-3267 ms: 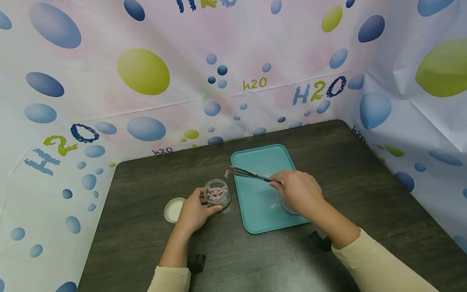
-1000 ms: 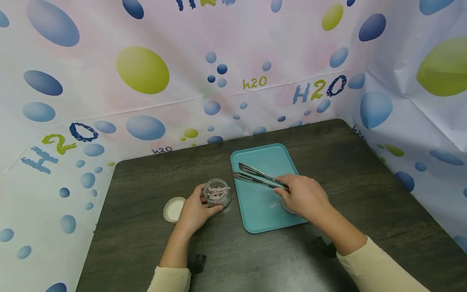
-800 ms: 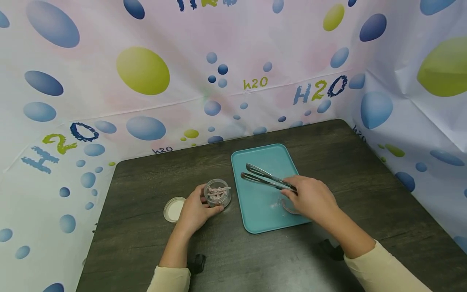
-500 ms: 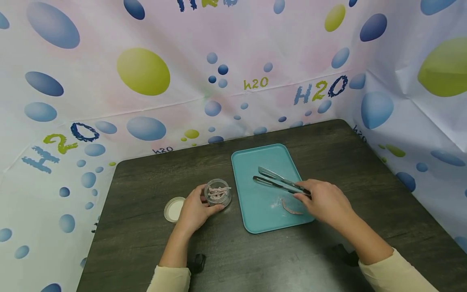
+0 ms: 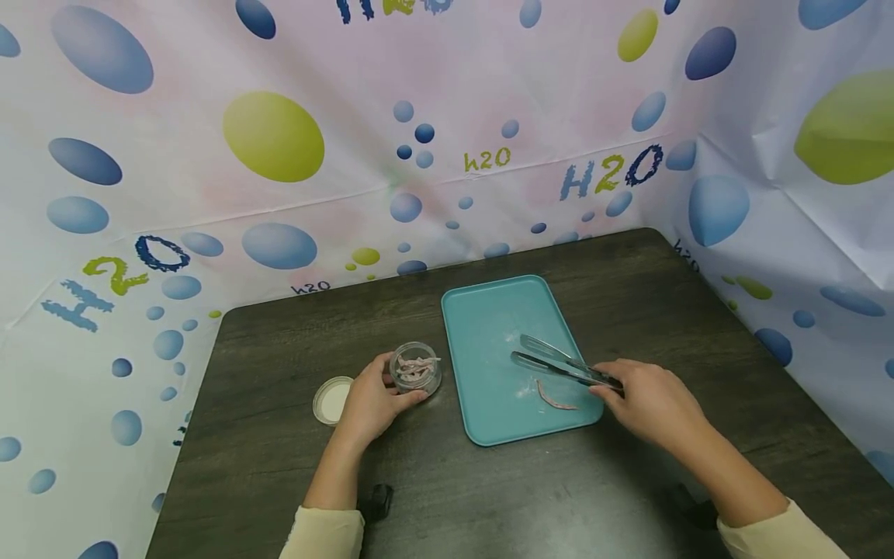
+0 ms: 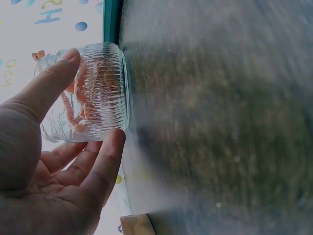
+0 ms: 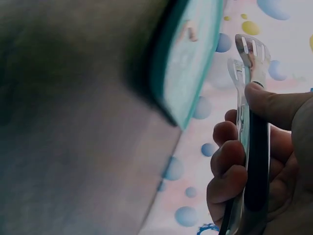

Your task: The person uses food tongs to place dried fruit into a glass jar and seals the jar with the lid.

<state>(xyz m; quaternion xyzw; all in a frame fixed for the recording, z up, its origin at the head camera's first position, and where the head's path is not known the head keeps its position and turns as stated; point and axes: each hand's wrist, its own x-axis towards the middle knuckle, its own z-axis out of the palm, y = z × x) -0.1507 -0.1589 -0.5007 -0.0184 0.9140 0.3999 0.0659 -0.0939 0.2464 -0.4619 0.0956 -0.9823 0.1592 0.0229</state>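
My left hand (image 5: pixel 372 402) holds a clear ribbed glass jar (image 6: pixel 105 93), thumb on one side and fingers on the other. Several pinkish, powder-dusted strips (image 5: pixel 417 368) lie inside it, one end sticking out past the rim. In my right hand (image 5: pixel 651 401) is a pair of metal tongs with black handles (image 7: pixel 257 161). The tongs' slotted tips stand apart with nothing between them, over the right part of a teal tray (image 5: pixel 482 404). One curved strip (image 5: pixel 554 402) lies on the tray, just below the tongs in the head view.
A round pale lid (image 5: pixel 331 401) lies on the dark wooden table (image 5: pixel 279 349), left of the jar and partly behind my left hand. White powder marks the tray. A curtain (image 5: pixel 349 186) printed with bubbles stands behind the table.
Earlier the tongs held a strip near the jar; now they are empty. My right hand has moved right and toward me, uncovering the strip on the tray. My left hand stays at the jar.
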